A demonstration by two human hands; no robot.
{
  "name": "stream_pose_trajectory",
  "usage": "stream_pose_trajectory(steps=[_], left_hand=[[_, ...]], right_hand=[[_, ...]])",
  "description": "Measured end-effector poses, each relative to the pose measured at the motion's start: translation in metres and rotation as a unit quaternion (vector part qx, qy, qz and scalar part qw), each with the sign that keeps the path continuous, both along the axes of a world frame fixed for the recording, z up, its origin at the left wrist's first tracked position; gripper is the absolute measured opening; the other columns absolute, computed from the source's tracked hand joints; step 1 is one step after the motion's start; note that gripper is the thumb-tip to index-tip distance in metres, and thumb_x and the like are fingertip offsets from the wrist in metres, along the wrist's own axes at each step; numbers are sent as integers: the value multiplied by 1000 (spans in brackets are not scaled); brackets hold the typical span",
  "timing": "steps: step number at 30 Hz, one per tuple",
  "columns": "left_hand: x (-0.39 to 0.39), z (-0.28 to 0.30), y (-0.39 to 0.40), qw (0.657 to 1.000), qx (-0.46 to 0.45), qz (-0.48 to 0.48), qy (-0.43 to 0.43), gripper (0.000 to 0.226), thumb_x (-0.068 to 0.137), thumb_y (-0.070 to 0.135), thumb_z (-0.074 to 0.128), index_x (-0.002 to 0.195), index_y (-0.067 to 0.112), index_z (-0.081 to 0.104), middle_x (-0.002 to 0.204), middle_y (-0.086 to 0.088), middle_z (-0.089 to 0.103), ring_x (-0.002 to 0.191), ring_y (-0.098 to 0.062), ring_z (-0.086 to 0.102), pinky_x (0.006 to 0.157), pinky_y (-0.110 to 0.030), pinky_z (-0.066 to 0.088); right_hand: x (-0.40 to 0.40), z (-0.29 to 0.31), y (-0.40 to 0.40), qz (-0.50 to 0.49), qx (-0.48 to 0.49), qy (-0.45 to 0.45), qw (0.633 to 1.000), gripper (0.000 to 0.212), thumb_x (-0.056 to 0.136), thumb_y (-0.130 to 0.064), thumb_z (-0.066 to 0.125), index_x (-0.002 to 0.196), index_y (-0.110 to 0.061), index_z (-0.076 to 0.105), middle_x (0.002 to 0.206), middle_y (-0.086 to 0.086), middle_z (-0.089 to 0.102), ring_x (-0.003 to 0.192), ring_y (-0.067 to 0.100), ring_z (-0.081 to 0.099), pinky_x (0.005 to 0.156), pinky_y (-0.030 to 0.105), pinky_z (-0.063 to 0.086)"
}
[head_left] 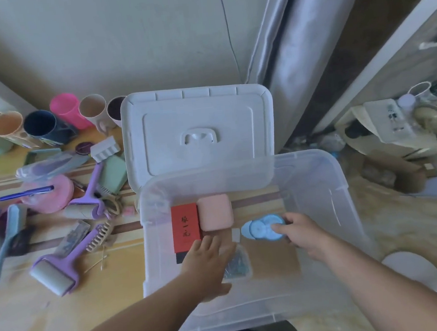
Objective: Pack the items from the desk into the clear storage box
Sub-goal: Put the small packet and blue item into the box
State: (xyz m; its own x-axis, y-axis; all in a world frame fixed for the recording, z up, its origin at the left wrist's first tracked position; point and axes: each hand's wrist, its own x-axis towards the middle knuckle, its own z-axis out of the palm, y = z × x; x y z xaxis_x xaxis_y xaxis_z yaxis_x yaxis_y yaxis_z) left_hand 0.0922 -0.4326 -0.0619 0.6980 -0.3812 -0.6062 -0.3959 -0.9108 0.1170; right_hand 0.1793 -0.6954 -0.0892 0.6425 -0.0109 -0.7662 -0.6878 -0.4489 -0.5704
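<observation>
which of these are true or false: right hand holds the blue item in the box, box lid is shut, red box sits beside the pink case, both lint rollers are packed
1. The right hand holds the blue item inside the clear storage box: true.
2. The lid is shut: false, it stands open behind the box.
3. The red box sits beside the pink case: true.
4. Both purple lint rollers are packed: false, both lie on the desk.

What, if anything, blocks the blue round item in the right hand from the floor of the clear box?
Nothing visible does. The right hand holds the blue item inside the clear box, beside the pink case, over bare floor.
</observation>
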Motion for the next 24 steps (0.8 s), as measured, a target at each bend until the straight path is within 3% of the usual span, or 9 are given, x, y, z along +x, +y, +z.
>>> stream_pose_trajectory(steps=[5,9,12,16,18,21,24], left_hand=[[13,11,-11,993,65,-101,11,113,83,44,70,158,41,-15,123,-15,41,112,-33,35,95,-46,29],[14,17,-17,988,76,-125,47,116,85,33,76,156,44,-14,123,-19,42,112,-35,38,93,-45,34],[13,20,-17,989,71,-98,86,115,85,25,77,155,47,-12,126,-22,39,108,-36,43,89,-44,39],[6,23,-13,991,58,-34,119,102,92,9,68,155,50,-1,133,-23,35,88,-32,49,71,-40,48],[-1,23,-5,993,47,-13,106,102,91,4,67,155,50,1,134,-23,34,87,-32,54,65,-39,46],[-12,20,0,997,61,-5,54,102,85,6,72,151,46,6,114,-16,38,88,-30,48,73,-41,49],[-18,17,4,997,58,10,48,90,83,4,72,147,36,18,125,-17,35,97,-31,45,79,-42,51]], right_hand=[[-2,-5,-1,23,-5,-10,1000,10,93,-7,73,90,-16,71,76,-3,69,54,3,57,50,16,41],[-2,-7,1,76,-3,-19,997,17,87,-8,80,98,-20,75,92,-1,78,80,14,70,71,26,54],[0,-10,5,96,-9,-32,995,19,85,-7,81,97,-21,75,93,0,79,88,17,73,83,33,58],[0,-16,16,100,-3,-19,995,20,88,-5,77,99,-22,76,94,-1,78,85,15,72,72,27,54],[-2,-21,23,108,-7,-5,994,19,90,-6,75,99,-23,76,91,-2,77,81,12,70,67,23,49],[-7,-26,38,114,-16,11,993,17,91,-8,75,99,-23,75,91,-3,77,80,14,68,65,22,47],[-15,-35,59,148,-31,25,988,20,90,-6,72,92,-25,74,90,-2,76,78,15,68,68,27,54]])
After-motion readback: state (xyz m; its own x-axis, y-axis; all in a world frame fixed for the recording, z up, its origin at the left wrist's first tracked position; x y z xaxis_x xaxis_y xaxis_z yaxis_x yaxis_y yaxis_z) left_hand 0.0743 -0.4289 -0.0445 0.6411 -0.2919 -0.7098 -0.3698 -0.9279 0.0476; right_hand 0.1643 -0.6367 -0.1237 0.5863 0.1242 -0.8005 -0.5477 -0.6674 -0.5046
